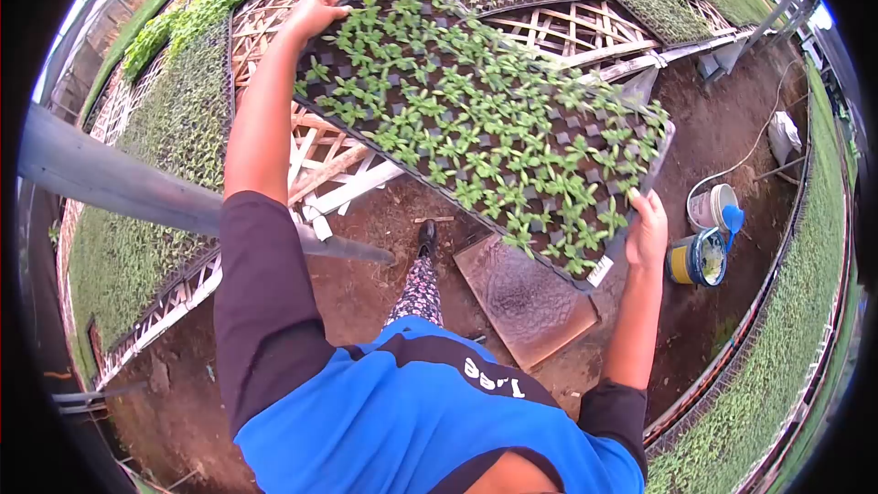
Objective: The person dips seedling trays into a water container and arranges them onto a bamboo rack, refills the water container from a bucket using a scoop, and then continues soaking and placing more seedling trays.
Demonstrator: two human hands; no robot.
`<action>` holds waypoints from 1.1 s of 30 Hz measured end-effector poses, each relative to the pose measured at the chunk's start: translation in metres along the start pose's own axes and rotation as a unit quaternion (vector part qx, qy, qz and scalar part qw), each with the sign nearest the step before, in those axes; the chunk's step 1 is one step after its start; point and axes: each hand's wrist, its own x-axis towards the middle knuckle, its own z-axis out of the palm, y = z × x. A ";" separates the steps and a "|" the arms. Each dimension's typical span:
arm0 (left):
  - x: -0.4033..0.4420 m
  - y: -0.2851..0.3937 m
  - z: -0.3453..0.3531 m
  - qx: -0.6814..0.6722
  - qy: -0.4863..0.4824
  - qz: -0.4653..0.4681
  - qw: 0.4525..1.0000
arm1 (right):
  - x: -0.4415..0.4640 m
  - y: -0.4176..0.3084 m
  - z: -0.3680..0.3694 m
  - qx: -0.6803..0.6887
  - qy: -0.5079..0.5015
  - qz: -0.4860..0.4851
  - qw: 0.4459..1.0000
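A black seedling tray [485, 119] full of small green seedlings is held up in front of me, tilted across the view. Its far left end is gripped by my left hand [315, 14], fingers closed round the rim and partly hidden. At the near right end, my right hand [647, 230] is closed on the tray's short edge, thumb on top. A white label [599, 271] sticks to the corner beside my right hand. Below the tray, wooden lattice benches show on the left and behind.
A wooden lattice bench [320, 165] stands under the tray's left side. A metal post [119, 169] crosses at left. On the dirt floor are a flat board [521, 302], a blue-and-yellow bucket [681, 263] and a white bucket [709, 208]. Seedling beds [768, 375] line the right.
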 end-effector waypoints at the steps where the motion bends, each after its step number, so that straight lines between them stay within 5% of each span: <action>1: 0.019 -0.030 -0.013 0.016 0.075 0.035 0.996 | 0.027 0.013 0.033 0.016 -0.015 -0.008 1.000; 4: 0.075 -0.095 -0.058 0.268 0.009 -0.068 0.961 | 0.106 0.058 0.110 0.031 -0.046 0.022 0.998; 10: 0.148 -0.257 -0.057 0.248 -0.018 -0.232 0.940 | 0.203 0.118 0.201 0.000 -0.027 0.150 0.988; 17: 0.168 -0.376 0.002 0.198 -0.041 -0.223 0.954 | 0.241 0.165 0.221 -0.106 -0.004 0.241 0.965; 19: 0.159 -0.365 0.010 0.175 -0.093 -0.263 0.944 | 0.241 0.171 0.217 -0.206 0.032 0.275 0.938; 22: 0.146 -0.425 0.033 0.155 -0.068 -0.251 0.953 | 0.252 0.169 0.190 -0.426 -0.042 0.283 0.858; 24: 0.129 -0.390 0.016 0.230 0.027 -0.246 0.941 | 0.272 0.156 0.165 -0.555 -0.132 0.147 0.808; 27: 0.081 -0.311 -0.027 0.278 0.108 -0.139 0.944 | 0.328 0.111 0.184 -0.704 -0.061 0.044 0.706; 29: 0.034 -0.272 -0.040 0.185 0.098 -0.099 0.973 | 0.373 0.101 0.223 -0.663 -0.067 -0.040 0.745; 31: -0.009 -0.243 -0.039 -0.015 0.004 -0.214 0.977 | 0.409 0.103 0.297 -0.642 -0.115 -0.062 0.755; 33: -0.061 -0.246 -0.009 -0.212 -0.091 -0.338 0.912 | 0.448 0.144 0.343 -0.614 -0.188 -0.064 0.764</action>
